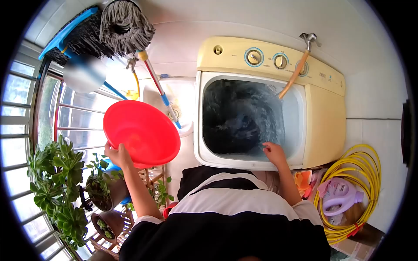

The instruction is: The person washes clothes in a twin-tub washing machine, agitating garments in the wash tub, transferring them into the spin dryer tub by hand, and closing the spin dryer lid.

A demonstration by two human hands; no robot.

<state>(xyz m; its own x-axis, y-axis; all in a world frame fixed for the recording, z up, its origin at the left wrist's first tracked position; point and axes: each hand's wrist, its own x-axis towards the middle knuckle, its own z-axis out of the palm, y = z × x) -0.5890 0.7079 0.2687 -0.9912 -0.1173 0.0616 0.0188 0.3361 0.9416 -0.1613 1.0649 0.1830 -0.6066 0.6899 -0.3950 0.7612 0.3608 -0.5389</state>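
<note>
My left hand (118, 155) grips the lower rim of a red plastic basin (141, 132), which is tilted with its inside facing me. To the right is a cream twin-tub washing machine (272, 55) with its wash tub uncovered. Dark, swirling water (244, 115) stands in the tub, and dark laundry seems to be in it, though its shape is unclear. Over the tub's front edge hovers my right hand (273, 153), fingers loosely bent and slightly apart, holding nothing visible. An orange hose (294, 74) runs from a metal tap (309, 40) down into the tub.
A mop (124, 28) and a blue broom (72, 32) rise at upper left, beside a white sink (185, 98). Potted plants (58, 185) line the left railing. A coiled yellow hose (373, 174) and a purple detergent bottle (339, 195) are at lower right.
</note>
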